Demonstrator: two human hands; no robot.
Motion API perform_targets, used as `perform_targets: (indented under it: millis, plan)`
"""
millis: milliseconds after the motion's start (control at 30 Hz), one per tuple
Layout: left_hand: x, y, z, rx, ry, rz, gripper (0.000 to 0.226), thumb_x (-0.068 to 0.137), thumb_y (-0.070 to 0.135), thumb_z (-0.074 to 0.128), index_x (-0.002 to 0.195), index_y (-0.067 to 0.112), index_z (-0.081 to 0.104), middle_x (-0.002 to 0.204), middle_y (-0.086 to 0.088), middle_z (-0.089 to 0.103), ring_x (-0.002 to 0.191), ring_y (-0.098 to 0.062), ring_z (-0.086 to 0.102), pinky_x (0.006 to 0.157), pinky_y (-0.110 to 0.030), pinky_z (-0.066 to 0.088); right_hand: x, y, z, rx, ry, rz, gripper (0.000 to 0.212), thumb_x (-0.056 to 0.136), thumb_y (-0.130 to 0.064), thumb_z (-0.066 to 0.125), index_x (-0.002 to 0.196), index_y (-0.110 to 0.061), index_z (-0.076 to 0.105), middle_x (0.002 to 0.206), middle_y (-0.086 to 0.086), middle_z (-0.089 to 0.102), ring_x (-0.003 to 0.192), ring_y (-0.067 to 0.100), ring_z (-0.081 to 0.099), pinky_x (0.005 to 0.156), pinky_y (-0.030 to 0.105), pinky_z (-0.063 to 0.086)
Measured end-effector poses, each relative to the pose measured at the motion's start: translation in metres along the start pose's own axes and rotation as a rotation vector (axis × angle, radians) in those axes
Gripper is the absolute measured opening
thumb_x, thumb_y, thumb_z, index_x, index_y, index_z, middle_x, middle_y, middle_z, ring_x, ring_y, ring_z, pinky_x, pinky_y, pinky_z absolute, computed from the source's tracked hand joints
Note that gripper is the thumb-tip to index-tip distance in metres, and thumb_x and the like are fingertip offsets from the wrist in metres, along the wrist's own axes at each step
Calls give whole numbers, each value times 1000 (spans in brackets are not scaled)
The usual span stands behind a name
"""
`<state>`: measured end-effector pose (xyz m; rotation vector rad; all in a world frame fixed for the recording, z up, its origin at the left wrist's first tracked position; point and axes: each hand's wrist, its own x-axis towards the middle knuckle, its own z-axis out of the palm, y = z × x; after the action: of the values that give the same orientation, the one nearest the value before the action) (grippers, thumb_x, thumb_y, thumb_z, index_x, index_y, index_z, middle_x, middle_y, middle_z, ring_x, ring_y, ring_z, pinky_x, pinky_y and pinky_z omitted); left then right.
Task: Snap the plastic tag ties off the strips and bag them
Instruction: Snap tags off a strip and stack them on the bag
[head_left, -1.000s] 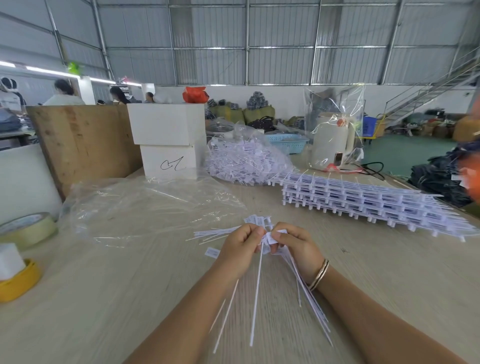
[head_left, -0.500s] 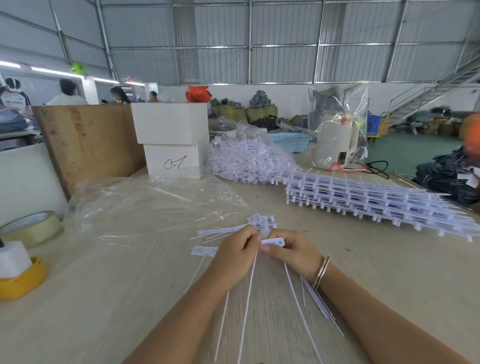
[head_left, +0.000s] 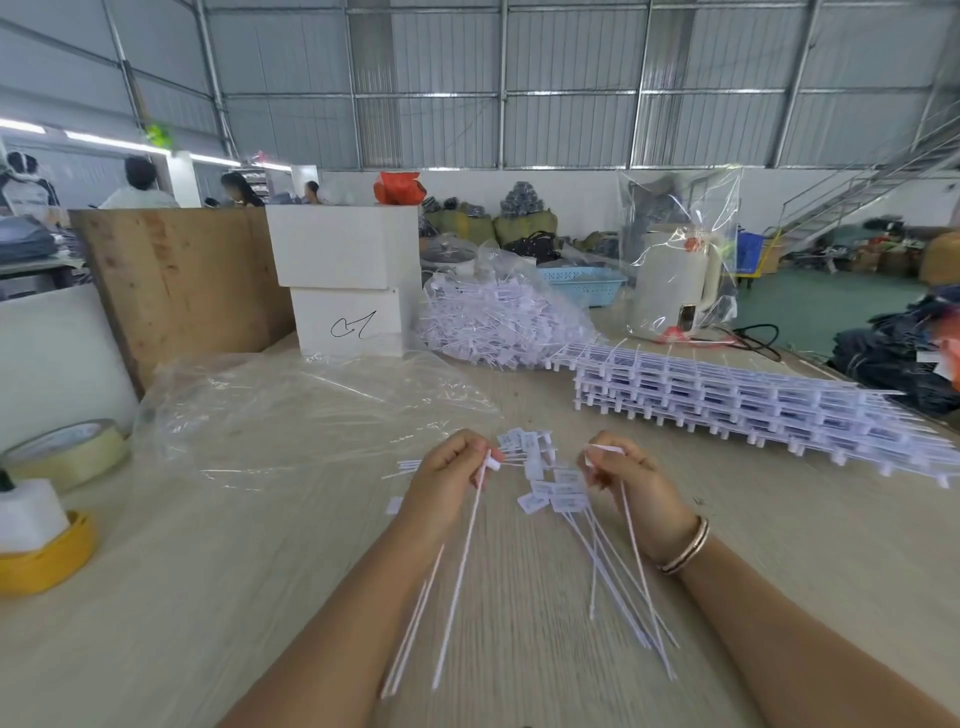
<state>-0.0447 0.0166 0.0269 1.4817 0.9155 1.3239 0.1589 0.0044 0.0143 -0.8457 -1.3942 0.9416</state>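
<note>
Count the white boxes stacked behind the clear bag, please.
2: the upper white box sits on the lower white box, the marked one, just behind the clear bag. Others may be hidden behind.

Landmark: stacked strips (head_left: 753, 400), on the table (head_left: 208, 597), right rear.
Filled bag of ties (head_left: 498, 322): just left of and behind the strips, touching their left end.
Boxes (head_left: 348, 280): two stacked, left of that bag.
Flat bag (head_left: 311, 410): left of the strips, before the boxes.
Loose ties (head_left: 545, 483): before the strips, between left hand (head_left: 447, 483) and right hand (head_left: 639, 493).
Tape roll (head_left: 67, 457): far left of the strips, at the table edge.
</note>
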Motion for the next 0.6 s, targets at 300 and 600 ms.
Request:
perform_targets:
  millis: [300,600]
  plan:
    - [-9,-23,8,814,-46,144,26,93,11,42,109,28,53,100,7,61,91,-13,56,87,-32,42,6,11,9,-961,-48,125,23,90,-27,58,111,-21,52,117,-5,46,111,13,41,98,33,29]
    - [-12,-16,18,679,-57,277,30,92,3,46,113,24,46,78,14,50,83,-6,48,94,-33,35,-9,2,34,-1066,-145,-154,56,73,-71,20,89,-35,59,99,-26,48,102,-1,38,85,29,19]
